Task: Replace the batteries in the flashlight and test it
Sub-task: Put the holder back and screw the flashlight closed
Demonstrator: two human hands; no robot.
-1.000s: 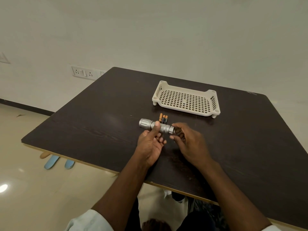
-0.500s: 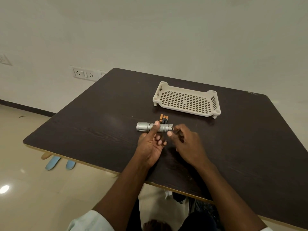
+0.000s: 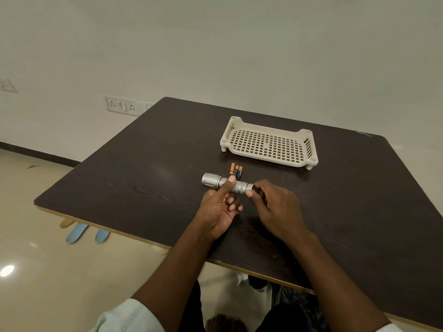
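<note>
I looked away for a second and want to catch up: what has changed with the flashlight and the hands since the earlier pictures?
Little has changed. The left hand still grips the silver flashlight by its barrel, and the right hand stays on its tail end, the fingers shifting slightly there; whether the cap has turned cannot be told. The three batteries, the white basket and the table stayed put.

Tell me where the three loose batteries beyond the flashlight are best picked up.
Probably by the orange-tipped far ends of the three small black-and-orange batteries, pinched from above and the far side. They lie flat side by side, so their sides are blocked, and the silver metal flashlight crowds their near ends.
</note>
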